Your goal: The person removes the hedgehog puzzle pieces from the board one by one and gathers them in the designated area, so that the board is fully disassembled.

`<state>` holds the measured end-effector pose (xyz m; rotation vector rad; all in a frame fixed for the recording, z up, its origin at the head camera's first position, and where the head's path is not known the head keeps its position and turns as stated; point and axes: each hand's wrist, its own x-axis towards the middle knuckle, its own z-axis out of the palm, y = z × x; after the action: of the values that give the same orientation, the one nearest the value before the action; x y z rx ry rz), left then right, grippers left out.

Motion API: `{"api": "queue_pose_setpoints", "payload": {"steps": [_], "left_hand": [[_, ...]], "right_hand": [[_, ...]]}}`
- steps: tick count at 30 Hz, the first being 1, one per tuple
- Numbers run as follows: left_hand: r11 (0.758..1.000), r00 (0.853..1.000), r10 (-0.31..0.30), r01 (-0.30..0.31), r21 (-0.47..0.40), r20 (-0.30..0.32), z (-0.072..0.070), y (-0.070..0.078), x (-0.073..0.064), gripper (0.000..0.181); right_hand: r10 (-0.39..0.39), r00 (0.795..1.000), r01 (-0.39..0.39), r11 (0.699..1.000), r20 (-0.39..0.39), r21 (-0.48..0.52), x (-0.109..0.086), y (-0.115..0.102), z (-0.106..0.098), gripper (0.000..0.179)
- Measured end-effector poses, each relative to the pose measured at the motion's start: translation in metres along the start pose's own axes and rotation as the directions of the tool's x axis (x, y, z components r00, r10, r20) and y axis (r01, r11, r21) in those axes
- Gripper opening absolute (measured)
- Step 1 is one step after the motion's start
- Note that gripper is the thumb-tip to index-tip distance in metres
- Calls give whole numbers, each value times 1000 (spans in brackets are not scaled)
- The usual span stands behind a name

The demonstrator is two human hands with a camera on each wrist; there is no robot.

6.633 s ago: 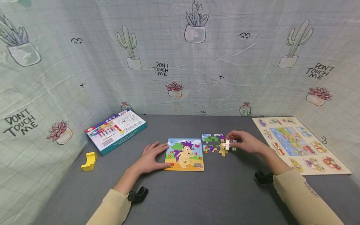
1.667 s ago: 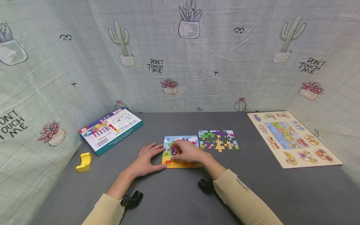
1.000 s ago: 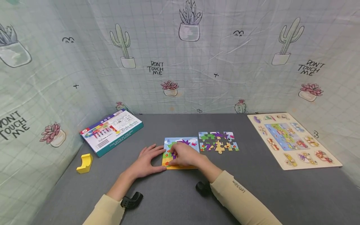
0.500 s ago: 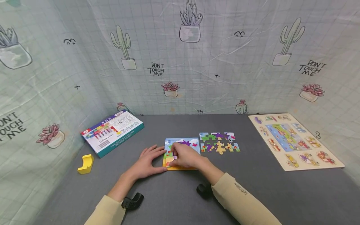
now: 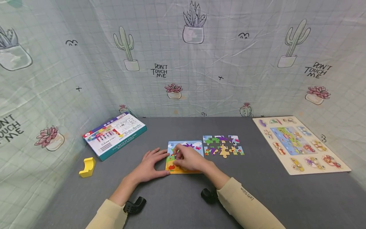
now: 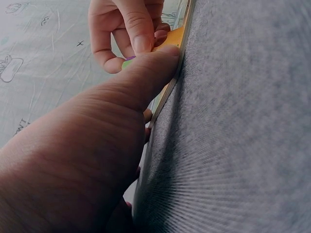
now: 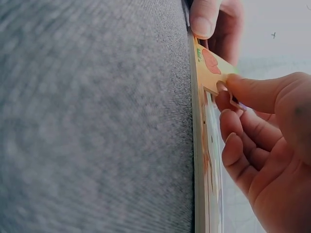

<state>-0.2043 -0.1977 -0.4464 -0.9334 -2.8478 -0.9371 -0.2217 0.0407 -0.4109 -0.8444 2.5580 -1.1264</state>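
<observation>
The largest thing is the pale cloth [image 5: 228, 54], by which the back and the sides are closed; cactuses and the words "Don't touch me" are printed on it. In front of it, the grey bench [image 5: 171, 203] is seen. At its right side, a wooden picture board [image 5: 310, 170] is laid flat, slightly turned. At the back left, a flat box [image 5: 114, 135] with a teal side is placed at an angle. Near the middle, the hedgehog puzzle [image 5: 186, 142] is found flat on the bench, partly covered by the hands. Just beside its right edge, loose pieces [image 5: 224, 150] are arranged in two rows, picture side up.

The left edge and near left corner of the puzzle are touched by the left hand [image 5: 151, 165], whose fingers are spread. Over the puzzle, the right hand [image 5: 188, 158] is held, and between its thumb and fingers a yellow corner piece [image 7: 211, 63] with a red shape is pinched, at the near left corner; whether it is fully seated cannot be told. Far left, a yellow curved block [image 5: 87, 170] is left standing.
</observation>
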Motion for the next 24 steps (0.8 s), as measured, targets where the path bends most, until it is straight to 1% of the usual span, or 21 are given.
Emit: {"api": "queue_pose_setpoints", "payload": {"steps": [5,12,18,24], "left_hand": [[1000,1000,5,-5,-3,-3,0,0,-1,70],[1000,1000,8,-8,0,-5,1,-1,-1,70],[1000,1000,-13,13,-3,0,1,0,-1,70],[1000,1000,-13,13,4,-6,1,0,-1,70]], "right_hand": [[-14,1000,14,998,7,54,0,1,0,20],[-36,999,37,997,-21,66,0,2,-4,19],[-63,998,66,988,-30,142,-2,1,-14,21],[-85,994,95,984,-70,152,-4,3,-25,23]]}}
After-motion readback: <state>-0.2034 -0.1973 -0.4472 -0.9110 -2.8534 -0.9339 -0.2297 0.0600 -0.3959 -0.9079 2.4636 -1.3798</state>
